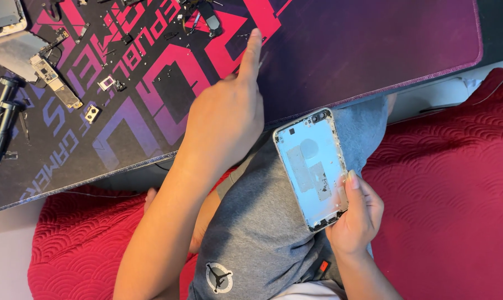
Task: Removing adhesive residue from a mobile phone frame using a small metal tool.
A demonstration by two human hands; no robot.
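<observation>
On the table's far left: dark screwdrivers [0, 125], a narrow circuit board [55, 83], small metal brackets [92, 113] on a purple-and-pink mat [340, 50]. Centre: left hand [224, 119], grip holding nothing, index finger extended, tip touching the mat near scattered tiny screws [151, 61]. Right, over the lap: right hand [357, 216] clasping an emptied phone housing [311, 166] by its lower edge, inside facing up.

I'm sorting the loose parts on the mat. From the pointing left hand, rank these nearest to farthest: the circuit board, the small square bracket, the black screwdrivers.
From the left hand:
1. Small square bracket, mid-mat, to its left.
2. Circuit board, farther left.
3. Black screwdrivers, at the mat's left edge.
</observation>
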